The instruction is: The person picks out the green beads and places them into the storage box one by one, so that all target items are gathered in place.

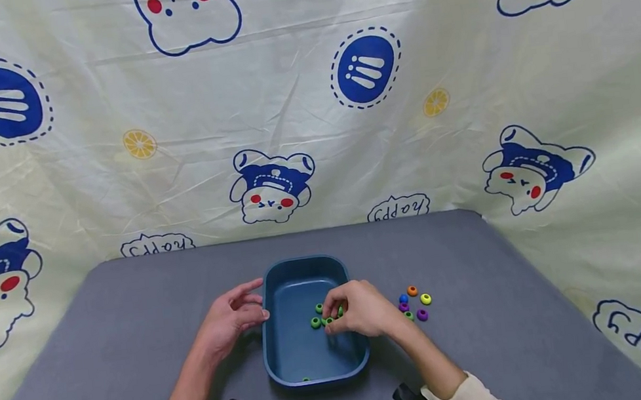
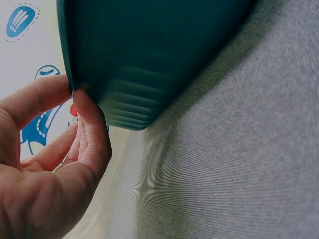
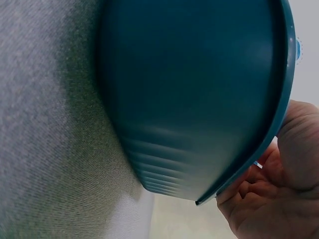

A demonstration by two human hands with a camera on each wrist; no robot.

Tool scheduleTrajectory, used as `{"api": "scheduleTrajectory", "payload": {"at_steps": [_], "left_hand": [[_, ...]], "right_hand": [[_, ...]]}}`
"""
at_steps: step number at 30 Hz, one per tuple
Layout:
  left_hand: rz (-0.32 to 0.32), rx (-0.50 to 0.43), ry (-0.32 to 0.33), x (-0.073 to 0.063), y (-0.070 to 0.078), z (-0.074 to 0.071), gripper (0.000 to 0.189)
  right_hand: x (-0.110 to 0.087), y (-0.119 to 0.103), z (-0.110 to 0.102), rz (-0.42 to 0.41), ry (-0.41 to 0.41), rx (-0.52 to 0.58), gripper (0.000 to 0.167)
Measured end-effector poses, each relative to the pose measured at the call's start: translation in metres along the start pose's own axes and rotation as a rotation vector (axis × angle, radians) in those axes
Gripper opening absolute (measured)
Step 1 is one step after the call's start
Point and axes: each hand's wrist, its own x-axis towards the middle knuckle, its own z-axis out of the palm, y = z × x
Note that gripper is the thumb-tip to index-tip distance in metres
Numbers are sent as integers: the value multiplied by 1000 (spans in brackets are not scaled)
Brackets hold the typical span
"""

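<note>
A blue rectangular box with rounded corners stands open on the table. My left hand touches the outside of its left wall, index finger and thumb spread along the rim; in the left wrist view the fingertips are right at the edge. My right hand reaches over the right rim into the box, curled fingers down, with a green bead between thumb and fingertips. Several more green beads lie around those fingertips. In the right wrist view the box wall hides the fingertips.
To the right of the box, loose beads lie on the grey table: an orange bead, a yellow bead, a blue bead, purple beads and a green one. A printed curtain hangs behind the table.
</note>
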Motion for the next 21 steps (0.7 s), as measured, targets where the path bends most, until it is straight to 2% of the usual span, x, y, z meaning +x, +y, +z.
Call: {"api": "scheduleTrajectory", "payload": {"at_steps": [21], "left_hand": [[0, -6, 20, 0, 0, 2, 60]], "right_hand": [[0, 0, 1, 1, 0, -42, 13]]}}
